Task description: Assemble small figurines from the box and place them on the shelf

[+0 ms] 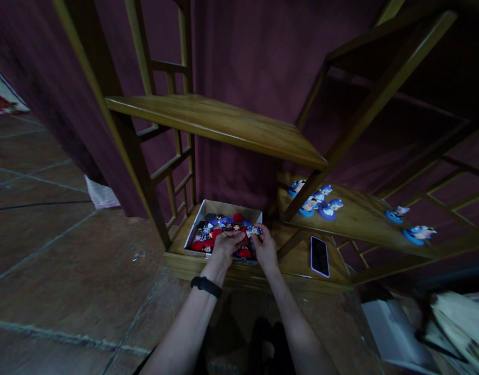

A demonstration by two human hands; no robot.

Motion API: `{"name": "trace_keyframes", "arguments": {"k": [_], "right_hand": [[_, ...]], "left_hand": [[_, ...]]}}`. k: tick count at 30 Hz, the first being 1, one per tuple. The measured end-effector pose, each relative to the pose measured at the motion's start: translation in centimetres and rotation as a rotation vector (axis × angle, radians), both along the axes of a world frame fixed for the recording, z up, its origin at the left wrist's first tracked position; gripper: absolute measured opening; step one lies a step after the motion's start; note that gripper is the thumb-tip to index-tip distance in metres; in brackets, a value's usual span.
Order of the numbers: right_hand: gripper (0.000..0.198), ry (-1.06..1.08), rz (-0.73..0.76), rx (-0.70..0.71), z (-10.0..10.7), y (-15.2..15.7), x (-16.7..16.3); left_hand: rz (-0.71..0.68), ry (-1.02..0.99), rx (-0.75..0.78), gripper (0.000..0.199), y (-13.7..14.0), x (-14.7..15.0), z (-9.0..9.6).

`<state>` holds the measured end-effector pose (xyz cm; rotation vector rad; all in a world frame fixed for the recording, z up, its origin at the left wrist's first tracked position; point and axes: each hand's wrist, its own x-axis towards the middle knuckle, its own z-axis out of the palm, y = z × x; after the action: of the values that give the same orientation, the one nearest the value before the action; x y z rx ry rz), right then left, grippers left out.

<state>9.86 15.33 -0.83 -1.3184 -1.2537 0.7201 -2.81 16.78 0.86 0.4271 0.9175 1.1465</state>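
Note:
A white cardboard box (197, 221) on the low shelf holds several small figurines (219, 224) in red, blue, white and black. Over its front right part, my right hand (266, 247) pinches a small blue-and-white figurine (254, 230) between thumb and fingers. Close beside it, my left hand (227, 246) reaches over the box with its fingers closed together. Something red shows at the left fingertips, but I cannot make out whether it is held or lies behind them. A black band is around my left wrist.
Several figurines on blue and purple bases (331, 209) stand on the raised shelf (356, 221) at right. A phone (319, 256) lies on the lower shelf. A wooden board (224, 120) juts out above the box. A white bag (462, 323) is at lower right.

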Motion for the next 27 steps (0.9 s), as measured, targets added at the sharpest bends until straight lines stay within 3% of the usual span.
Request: {"name": "trace_keyframes", "arguments": {"k": [7, 13, 19, 22, 27], "right_hand": [[0.032, -0.221, 0.117, 0.051, 0.9, -0.6, 0.3], [0.032, -0.213, 0.090, 0.072, 0.8, -0.5, 0.0], [0.031, -0.230, 0.149, 0.096, 1.3, -0.6, 0.1], [0.034, -0.149, 0.153, 0.079, 1.1, -0.4, 0.0], [0.051, 0.164, 0.112, 0.024, 0.6, 0.0, -0.1]], "left_hand": [[-0.037, -0.028, -0.029, 0.018, 0.0, -0.8, -0.2], [-0.035, 0.028, 0.000, 0.021, -0.4, -0.5, 0.5], [0.036, 0.084, -0.038, 0.021, -0.2, 0.1, -0.3], [0.027, 0.066, -0.058, 0.019, 0.2, 0.2, -0.7], [-0.018, -0.062, -0.115, 0.014, 0.6, 0.0, -0.6]]}}
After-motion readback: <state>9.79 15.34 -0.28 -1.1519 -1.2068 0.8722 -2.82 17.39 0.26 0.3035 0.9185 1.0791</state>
